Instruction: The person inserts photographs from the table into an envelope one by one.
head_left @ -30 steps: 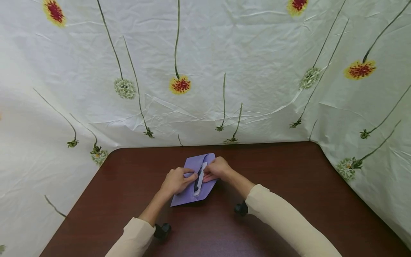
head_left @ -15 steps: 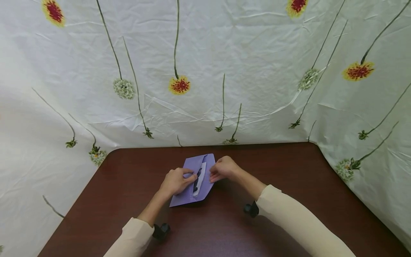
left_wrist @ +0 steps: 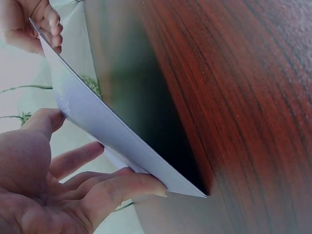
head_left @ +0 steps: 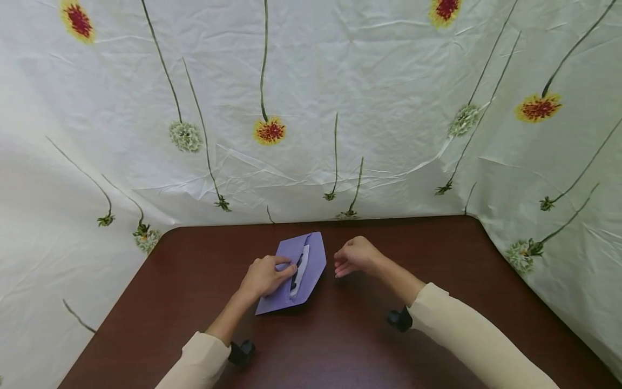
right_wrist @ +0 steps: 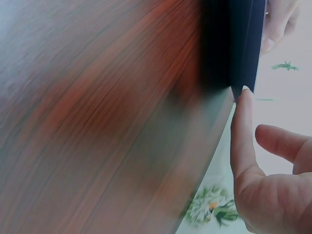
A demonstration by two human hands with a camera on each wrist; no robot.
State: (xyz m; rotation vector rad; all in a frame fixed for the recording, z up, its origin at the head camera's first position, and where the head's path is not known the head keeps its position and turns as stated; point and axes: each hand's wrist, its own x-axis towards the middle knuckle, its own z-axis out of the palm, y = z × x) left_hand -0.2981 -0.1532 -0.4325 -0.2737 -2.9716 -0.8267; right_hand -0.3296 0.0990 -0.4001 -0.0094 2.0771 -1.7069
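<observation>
A lavender envelope lies on the table, its pointed flap spread out to the right. From its opening shows a white card or paper with dark print; the rest is hidden inside. My left hand rests on the envelope's body, thumb near the opening. In the left wrist view, the left hand touches the envelope's face with spread fingertips. Just right of the flap hovers my right hand, fingers loosely bent and holding nothing. The right wrist view has the right hand with thumb and finger apart.
The dark reddish-brown table surrounds the envelope on every side. Behind it and along both sides hangs a white cloth printed with flowers. Dark wrist devices sit under both cream sleeves.
My right hand has come off the card and flap and moved right, away from the envelope. The left hand stays on the envelope.
</observation>
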